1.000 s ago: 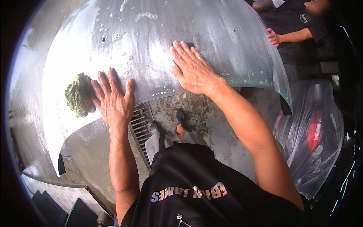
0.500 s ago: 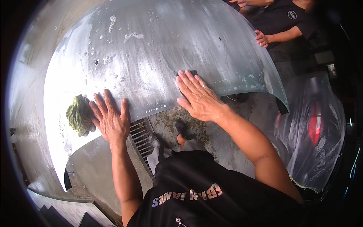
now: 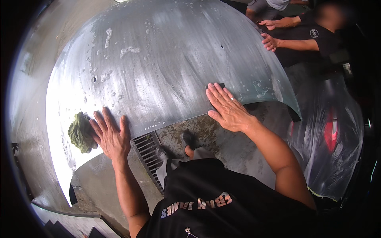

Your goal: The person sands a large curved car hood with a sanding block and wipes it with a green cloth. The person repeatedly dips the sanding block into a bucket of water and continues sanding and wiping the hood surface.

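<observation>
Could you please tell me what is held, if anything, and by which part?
The open right hand holds a dark pad down by its top; left hand, nothing visible.

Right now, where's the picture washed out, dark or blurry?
In the head view, glare washes out the left side of the panel around the green cloth; also in the head view, the corners go black, and the other person's head, upper right, is blurred.

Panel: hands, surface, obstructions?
Left hand spread on panel, beside green cloth. Right hand flat over dark pad. Panel wet, foamy. Co-worker's hand at right edge.
</observation>
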A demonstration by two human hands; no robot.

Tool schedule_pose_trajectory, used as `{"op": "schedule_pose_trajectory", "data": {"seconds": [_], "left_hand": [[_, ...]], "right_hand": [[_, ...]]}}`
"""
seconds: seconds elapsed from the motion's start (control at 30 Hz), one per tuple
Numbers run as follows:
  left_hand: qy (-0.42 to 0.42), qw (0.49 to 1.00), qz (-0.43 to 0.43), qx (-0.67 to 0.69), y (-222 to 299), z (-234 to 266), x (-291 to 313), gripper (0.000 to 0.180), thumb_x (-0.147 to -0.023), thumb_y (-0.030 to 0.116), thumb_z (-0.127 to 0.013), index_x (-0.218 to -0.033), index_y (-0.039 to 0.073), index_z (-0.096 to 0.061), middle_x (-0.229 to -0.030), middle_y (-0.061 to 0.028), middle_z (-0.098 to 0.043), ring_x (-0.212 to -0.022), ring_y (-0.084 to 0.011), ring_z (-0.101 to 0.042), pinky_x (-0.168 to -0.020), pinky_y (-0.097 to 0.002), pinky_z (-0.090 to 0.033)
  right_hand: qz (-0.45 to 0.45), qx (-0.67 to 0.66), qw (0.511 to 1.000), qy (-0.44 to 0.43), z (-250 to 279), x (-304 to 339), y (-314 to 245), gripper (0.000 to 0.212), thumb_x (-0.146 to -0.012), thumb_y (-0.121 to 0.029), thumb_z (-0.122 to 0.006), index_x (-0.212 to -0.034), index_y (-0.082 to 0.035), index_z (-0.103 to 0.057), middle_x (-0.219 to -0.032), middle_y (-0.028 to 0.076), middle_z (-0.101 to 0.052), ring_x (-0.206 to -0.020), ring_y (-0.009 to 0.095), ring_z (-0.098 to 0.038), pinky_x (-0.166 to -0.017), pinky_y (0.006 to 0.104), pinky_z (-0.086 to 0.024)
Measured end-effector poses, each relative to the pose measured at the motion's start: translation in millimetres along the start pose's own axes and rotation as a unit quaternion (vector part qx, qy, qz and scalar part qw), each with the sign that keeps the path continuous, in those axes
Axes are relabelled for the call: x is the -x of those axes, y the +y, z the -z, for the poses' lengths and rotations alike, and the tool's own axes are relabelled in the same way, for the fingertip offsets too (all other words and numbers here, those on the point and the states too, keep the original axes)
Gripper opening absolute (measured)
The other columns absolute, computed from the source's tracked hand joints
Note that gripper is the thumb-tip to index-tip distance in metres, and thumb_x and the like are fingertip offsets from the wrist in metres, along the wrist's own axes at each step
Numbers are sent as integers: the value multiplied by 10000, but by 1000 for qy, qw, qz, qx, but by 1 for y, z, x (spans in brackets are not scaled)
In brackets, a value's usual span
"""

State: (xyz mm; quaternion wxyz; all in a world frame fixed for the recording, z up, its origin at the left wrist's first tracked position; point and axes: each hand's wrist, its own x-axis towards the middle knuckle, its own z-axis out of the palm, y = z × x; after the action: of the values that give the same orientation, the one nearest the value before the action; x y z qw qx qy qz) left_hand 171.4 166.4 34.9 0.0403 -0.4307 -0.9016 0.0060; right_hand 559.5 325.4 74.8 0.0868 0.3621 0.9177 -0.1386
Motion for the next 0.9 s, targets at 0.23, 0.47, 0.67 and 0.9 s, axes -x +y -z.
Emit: {"op": "schedule_pose_trajectory", "data": {"seconds": [0.23,0.47,0.67,0.9], "left_hand": [[16,1000,-20,7,7,-2,-8,792,-1059,653,-425,-1705,218,-280,-1779,-128,-205,-1647,-382,-122,-1278,-618,-165],[-14,1000,-4,8,2,5,0,793,-1065,651,-419,-1707,213,-264,-1783,-113,-197,-1646,-387,-118,-1283,-630,-147],[-13,1000,-16,-15,7,-1,-5,779,-1075,649,-400,-1713,229,-249,-1787,-107,-185,-1648,-380,-113,-1283,-619,-152],[-6,1000,-16,-1,2,1,-2,767,-1079,643,-396,-1710,228,-262,-1781,-119,-201,-1647,-383,-117,-1284,-613,-155]], "right_hand": [[-42,35,997,56,23,-79,58,845,-1105,-648,-189,-1709,-65,-87,-1792,131,-66,-1657,294,-28,-1358,478,-68],[18,1,1000,18,-1,-23,12,826,-1108,-622,-214,-1711,-69,-97,-1793,124,-62,-1657,300,-25,-1359,479,-65],[2,30,997,70,13,-87,14,799,-1123,-600,-220,-1711,-71,-109,-1790,140,-73,-1657,306,-29,-1353,484,-60],[16,-7,1000,24,7,-44,12,805,-1117,-609,-179,-1711,-72,-96,-1794,117,-60,-1658,281,-8,-1359,469,-62]]}}
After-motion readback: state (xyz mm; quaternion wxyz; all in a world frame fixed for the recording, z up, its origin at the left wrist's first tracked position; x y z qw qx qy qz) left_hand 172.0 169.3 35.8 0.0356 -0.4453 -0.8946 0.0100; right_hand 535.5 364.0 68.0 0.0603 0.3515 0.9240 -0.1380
